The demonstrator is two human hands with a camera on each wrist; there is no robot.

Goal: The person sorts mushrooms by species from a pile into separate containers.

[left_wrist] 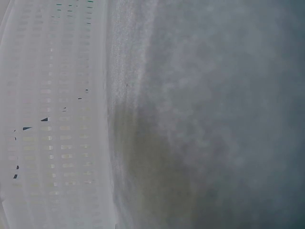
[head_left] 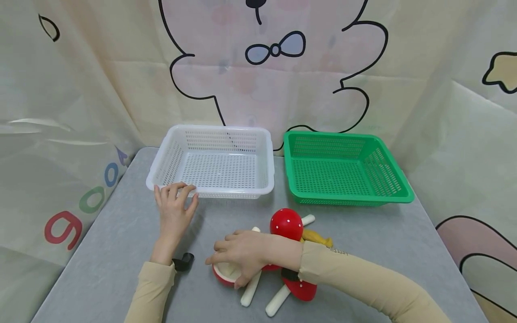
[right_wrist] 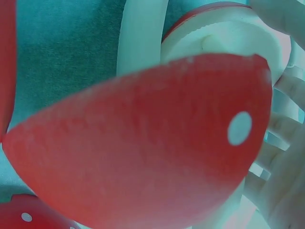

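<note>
In the head view my left hand (head_left: 174, 208) holds the front left rim of a white plastic basket (head_left: 264, 186), its fingers over the edge and the thumb just below. The left wrist view shows the basket's slotted wall (left_wrist: 52, 114) close up. My right hand (head_left: 246, 251) lies over a toy mushroom turned underside up, its cream underside and red edge (head_left: 225, 272) showing, with spread fingers and thumb about the cap. Beside it are more toy mushrooms with red white-dotted caps (head_left: 286, 223) and white stems (head_left: 278, 301). One red cap (right_wrist: 143, 143) fills much of the right wrist view.
A green plastic basket (head_left: 291, 179) stands right of the white one, at the back of the grey table (head_left: 101, 269). A yellow object (head_left: 317, 237) lies behind the right forearm, partly hidden. A printed curtain (head_left: 133, 80) hangs behind the table.
</note>
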